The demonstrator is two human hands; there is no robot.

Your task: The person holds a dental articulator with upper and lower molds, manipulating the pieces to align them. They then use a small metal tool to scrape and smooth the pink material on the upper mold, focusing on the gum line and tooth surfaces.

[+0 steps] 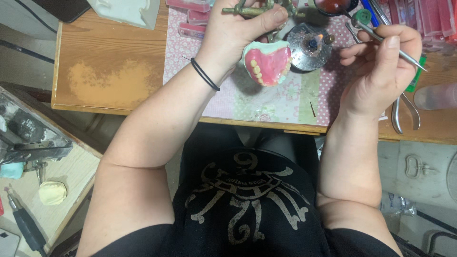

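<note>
Denture model [267, 62]: pink wax gums with a row of pale teeth, mounted on a brass articulator frame [252, 9]; raised above the patterned mat [281, 100], just left of the burner.
Left hand [238, 28]: fingers closed around the articulator frame, thumb pressed across it; black band [205, 74] on the wrist.
Right hand [381, 66]: fingers curled in a pen grip on a thin metal instrument [388, 42], tip pointing right, away from the model.
Burner [311, 46]: round metal spirit lamp, small flame lit, between both hands.
Bench [109, 71]: wooden top; metal pliers [404, 112] lying near the front edge, under the right hand.
</note>
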